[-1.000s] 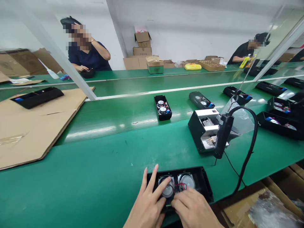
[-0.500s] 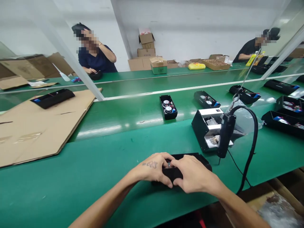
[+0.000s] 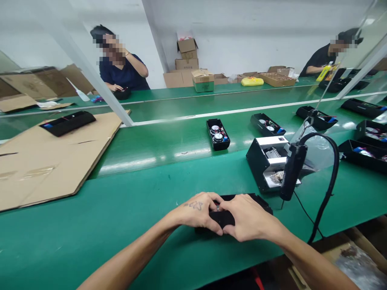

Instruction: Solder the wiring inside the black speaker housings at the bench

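A black speaker housing [image 3: 223,218] lies on the green bench in front of me, mostly covered by my hands. My left hand [image 3: 199,210] grips its near wall from the left, thumb outside and fingers over the rim. From the right, my right hand [image 3: 250,217] pinches the same wall, its thumb and index finger almost meeting the left ones. Whatever the fingertips touch inside the housing is hidden. Right of the hands hangs a black electric screwdriver [image 3: 293,171], bit pointing down. Behind it stands a black and silver screw feeder [image 3: 256,169].
An open housing with two round speakers [image 3: 218,135] sits on the belt ahead. Several similar housings [image 3: 316,118] are at the right. Flat cardboard [image 3: 60,161] with a black housing [image 3: 68,123] lies left. Two people [image 3: 122,74] sit across the line.
Both hands keep their hold on the housing with hardly any shift of the fingers. The whole view has moved slightly, so objects at the right appear a little further right.
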`<action>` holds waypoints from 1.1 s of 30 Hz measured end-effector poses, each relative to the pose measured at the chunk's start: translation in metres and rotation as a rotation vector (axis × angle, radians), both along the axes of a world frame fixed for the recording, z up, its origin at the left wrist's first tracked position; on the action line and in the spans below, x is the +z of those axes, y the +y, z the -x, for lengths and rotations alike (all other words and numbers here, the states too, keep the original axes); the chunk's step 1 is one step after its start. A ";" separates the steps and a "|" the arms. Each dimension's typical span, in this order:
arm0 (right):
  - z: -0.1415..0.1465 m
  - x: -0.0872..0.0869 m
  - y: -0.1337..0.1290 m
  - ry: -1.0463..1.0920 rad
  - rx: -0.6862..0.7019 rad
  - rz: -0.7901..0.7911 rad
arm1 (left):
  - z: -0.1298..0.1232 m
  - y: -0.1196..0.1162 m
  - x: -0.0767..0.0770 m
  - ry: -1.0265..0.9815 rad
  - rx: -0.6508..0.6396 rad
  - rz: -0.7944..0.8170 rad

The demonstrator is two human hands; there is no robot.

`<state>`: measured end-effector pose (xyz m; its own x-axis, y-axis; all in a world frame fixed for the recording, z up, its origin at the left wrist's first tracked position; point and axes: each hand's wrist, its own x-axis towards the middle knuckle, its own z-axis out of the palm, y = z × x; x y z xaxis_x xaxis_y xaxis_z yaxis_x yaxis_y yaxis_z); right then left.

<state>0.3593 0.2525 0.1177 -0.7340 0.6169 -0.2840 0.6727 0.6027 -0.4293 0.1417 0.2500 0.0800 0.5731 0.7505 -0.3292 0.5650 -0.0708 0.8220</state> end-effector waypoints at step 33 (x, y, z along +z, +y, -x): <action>-0.128 -0.061 0.036 1.029 -1.059 -0.354 | -0.011 -0.099 -0.058 0.264 -0.118 -1.084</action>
<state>0.4875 0.2887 0.0569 0.2976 0.8955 0.3310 0.3554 0.2179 -0.9089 0.1523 0.1505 0.0222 0.6684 0.6598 0.3434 0.6547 -0.7410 0.1493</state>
